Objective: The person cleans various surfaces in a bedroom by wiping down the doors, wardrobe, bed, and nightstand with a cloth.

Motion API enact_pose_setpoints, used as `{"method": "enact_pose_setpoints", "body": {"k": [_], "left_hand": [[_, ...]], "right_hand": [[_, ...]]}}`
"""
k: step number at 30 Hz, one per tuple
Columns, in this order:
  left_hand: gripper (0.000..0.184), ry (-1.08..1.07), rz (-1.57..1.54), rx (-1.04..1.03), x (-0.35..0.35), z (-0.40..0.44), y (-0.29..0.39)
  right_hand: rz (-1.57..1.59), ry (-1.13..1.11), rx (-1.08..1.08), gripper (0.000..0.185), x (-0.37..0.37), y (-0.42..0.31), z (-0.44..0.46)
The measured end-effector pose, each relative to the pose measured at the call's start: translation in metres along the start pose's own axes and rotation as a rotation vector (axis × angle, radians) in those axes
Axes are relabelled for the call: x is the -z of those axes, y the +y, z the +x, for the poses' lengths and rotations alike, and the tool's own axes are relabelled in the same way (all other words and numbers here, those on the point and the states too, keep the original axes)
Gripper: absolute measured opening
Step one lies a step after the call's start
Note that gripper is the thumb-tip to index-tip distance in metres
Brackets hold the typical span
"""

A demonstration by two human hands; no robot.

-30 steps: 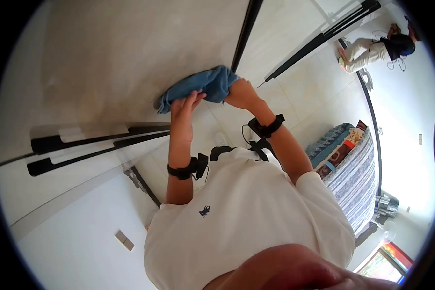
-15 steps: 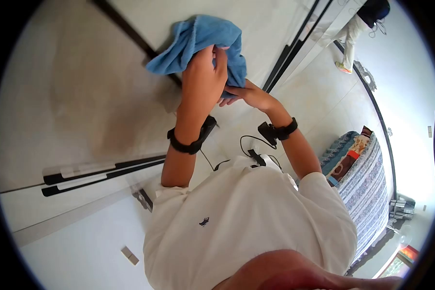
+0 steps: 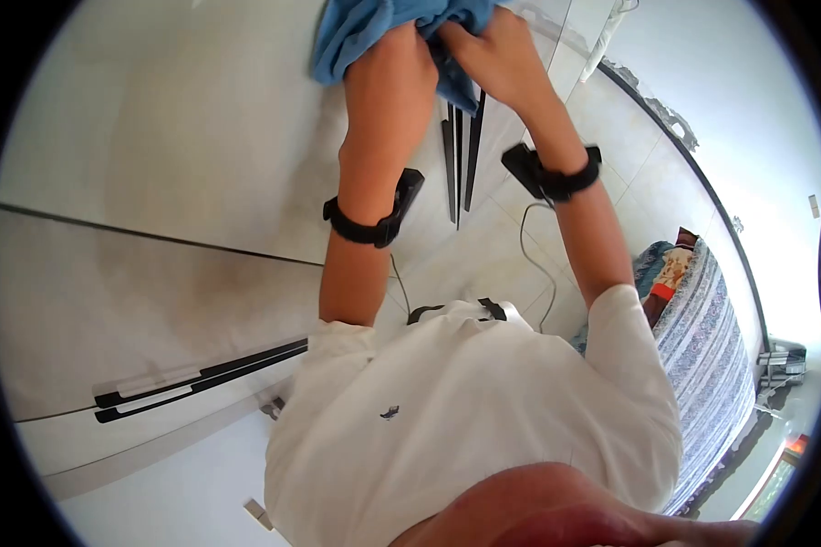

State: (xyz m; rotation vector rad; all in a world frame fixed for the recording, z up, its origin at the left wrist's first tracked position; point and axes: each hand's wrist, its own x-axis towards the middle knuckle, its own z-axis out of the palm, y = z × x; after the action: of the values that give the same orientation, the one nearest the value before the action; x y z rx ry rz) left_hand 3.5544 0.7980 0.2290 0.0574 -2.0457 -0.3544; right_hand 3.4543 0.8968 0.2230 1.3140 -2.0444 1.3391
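A blue cloth (image 3: 360, 35) is bunched up at the top edge of the view, against a glossy cream cabinet surface (image 3: 201, 118). My left hand (image 3: 394, 56) is closed on the cloth, its fingertips hidden in the folds. On the cloth's right side my right hand (image 3: 494, 55) grips it, thumb and fingers curled into the fabric. Part of the cloth hangs below and between the two hands. Each wrist wears a black strapped device.
Long black handles (image 3: 201, 378) run along the cabinet at lower left, and more black handles (image 3: 461, 169) stand below the cloth. A cable (image 3: 534, 242) lies over the tiled floor. At right is a bed or sofa with a striped cover (image 3: 707, 356).
Both hands and the cloth have moved up in view. My right hand has gone from the cloth's lower edge to its right side. The cabinet's seams and handles appear shifted.
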Motion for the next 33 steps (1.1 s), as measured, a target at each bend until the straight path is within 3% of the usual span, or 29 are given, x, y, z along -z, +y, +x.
{"method": "enact_pose_setpoints", "body": {"k": [2, 4, 6, 10, 13, 16, 20, 22, 24, 26, 27, 31, 33], "left_hand": [[0.015, -0.013, -0.029, 0.087, -0.001, -0.002, 0.0], [0.017, 0.026, -0.03, 0.07, -0.003, -0.008, -0.006], [0.019, -0.126, -0.048, 0.345, 0.001, -0.016, -0.004], [0.023, -0.056, -0.02, 0.289, -0.027, -0.043, -0.007], [0.025, 0.04, -0.094, 0.193, -0.042, -0.059, -0.005], [0.023, -0.067, -0.087, 0.342, -0.049, -0.083, -0.011], [0.023, -0.071, -0.101, 0.267, -0.073, -0.128, -0.037], [0.025, -0.105, -0.294, 0.296, -0.081, -0.145, -0.042], [0.036, -0.114, -0.349, 0.226, -0.092, -0.162, -0.035], [0.036, -0.102, -0.242, 0.13, -0.084, -0.153, -0.023], [0.034, -0.19, -0.307, 0.287, -0.075, -0.145, -0.017], [0.035, 0.053, -0.263, 0.031, -0.039, -0.068, 0.004], [0.029, -0.007, -0.284, 0.063, -0.015, -0.033, 0.014]], "right_hand": [[-0.029, -0.25, -0.141, 0.021, 0.005, 0.012, 0.017], [-0.091, -0.201, -0.138, 0.026, -0.001, 0.006, 0.011], [-0.158, -0.148, -0.134, 0.031, -0.013, 0.01, -0.001], [-0.235, -0.078, -0.13, 0.035, -0.03, 0.029, -0.024], [-0.186, -0.171, -0.237, 0.037, -0.037, 0.038, -0.037], [-0.252, -0.205, -0.28, 0.039, -0.045, 0.048, -0.055], [-0.298, -0.175, -0.293, 0.038, -0.07, 0.069, -0.091], [-0.381, -0.17, -0.326, 0.039, -0.079, 0.073, -0.105], [-0.411, -0.181, -0.299, 0.038, -0.08, 0.081, -0.113], [-0.44, -0.211, -0.281, 0.038, -0.082, 0.083, -0.115], [-0.47, -0.203, -0.255, 0.038, -0.077, 0.083, -0.108], [-0.46, 0.005, -0.077, 0.038, -0.034, 0.05, -0.041], [-0.444, 0.065, 0.004, 0.038, -0.013, 0.02, -0.008]]}}
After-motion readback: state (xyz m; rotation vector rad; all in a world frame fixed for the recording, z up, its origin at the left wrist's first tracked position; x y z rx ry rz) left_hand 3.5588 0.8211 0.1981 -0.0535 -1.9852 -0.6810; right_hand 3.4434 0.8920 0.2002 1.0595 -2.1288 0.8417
